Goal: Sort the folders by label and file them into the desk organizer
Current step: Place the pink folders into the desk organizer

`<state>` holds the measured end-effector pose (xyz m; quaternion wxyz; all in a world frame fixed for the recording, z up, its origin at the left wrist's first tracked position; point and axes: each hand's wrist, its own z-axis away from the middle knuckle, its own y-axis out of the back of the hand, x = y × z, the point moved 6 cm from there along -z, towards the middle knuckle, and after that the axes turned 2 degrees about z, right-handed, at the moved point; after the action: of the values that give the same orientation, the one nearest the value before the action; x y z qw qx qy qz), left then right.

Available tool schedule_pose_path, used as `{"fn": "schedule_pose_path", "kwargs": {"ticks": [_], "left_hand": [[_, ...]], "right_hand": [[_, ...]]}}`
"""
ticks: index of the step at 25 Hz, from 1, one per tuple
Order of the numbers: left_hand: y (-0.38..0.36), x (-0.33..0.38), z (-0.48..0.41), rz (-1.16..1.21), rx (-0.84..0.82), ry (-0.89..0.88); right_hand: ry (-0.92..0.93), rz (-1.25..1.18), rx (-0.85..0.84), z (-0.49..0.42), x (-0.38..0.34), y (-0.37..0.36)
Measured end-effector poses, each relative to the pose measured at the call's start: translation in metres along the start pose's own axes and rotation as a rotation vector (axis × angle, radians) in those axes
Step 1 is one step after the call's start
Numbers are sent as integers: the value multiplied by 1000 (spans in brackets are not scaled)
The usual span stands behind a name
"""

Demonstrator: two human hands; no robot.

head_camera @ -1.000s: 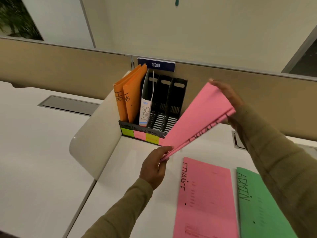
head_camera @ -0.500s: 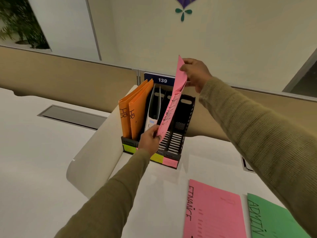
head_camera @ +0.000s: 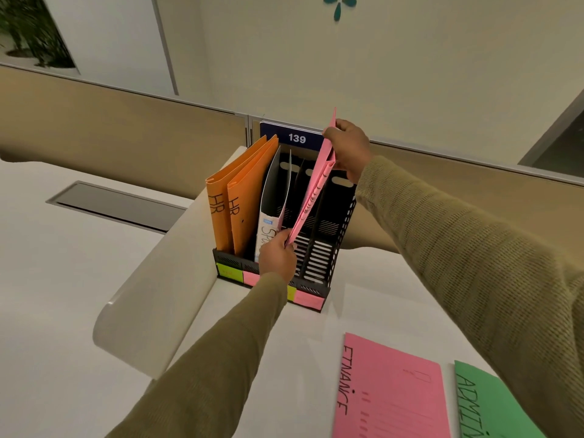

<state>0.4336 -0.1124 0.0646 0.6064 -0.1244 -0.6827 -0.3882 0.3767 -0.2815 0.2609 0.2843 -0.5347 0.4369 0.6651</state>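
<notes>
Both hands pinch one pink folder (head_camera: 313,191). The left hand (head_camera: 278,259) nips its lower corner between thumb and curled fingers. The right hand (head_camera: 349,150), up at one o'clock from the left, clamps its top corner. The folder stands on edge, tilted. Its low end is just in front of the desk organizer (head_camera: 328,248) and its high end is above the organizer's back wall. It hangs over the right-hand slots, but which slot it lines up with cannot be told.

Far out at nine o'clock from the organizer a grey cable hatch (head_camera: 117,203) is set into the neighbouring desk. A white curved divider (head_camera: 151,298) runs down towards seven o'clock, touching the organizer's left side.

In the leftmost slot two orange folders (head_camera: 221,210) marked HR stand upright together. A white folder (head_camera: 268,229) stands in the next slot, its lettering partly hidden by the left hand. Coloured sticky labels (head_camera: 229,273) line the organizer's front lip. A blue plate (head_camera: 297,139) reading 139 sits at twelve o'clock behind it.

On the desk (head_camera: 300,358), at five o'clock from the organizer, a pink FINANCE folder (head_camera: 392,393) lies flat. A green ADMIN folder (head_camera: 486,406) lies just beside it, at its three o'clock.
</notes>
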Motion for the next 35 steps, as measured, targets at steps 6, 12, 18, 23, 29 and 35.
{"fn": "schedule_pose_path", "kwargs": {"ticks": [6,12,18,23,29,35], "left_hand": [[-12,3,-13,28,-79,32],[-9,-8,-17,-118,-77,128],[1,-11,3,-84,-55,140],[-3,-38,57,-17,-11,144],[-49,-116,158,-254,-326,375],[-90,-156,247,-307,-495,565]], "right_hand": [[44,25,38,-4,0,-1],[-18,215,-162,11,45,-23],[-3,255,-211,41,80,-31],[-38,52,-169,95,123,-4],[-294,204,-139,211,262,55],[-598,517,-141,346,392,132]]}}
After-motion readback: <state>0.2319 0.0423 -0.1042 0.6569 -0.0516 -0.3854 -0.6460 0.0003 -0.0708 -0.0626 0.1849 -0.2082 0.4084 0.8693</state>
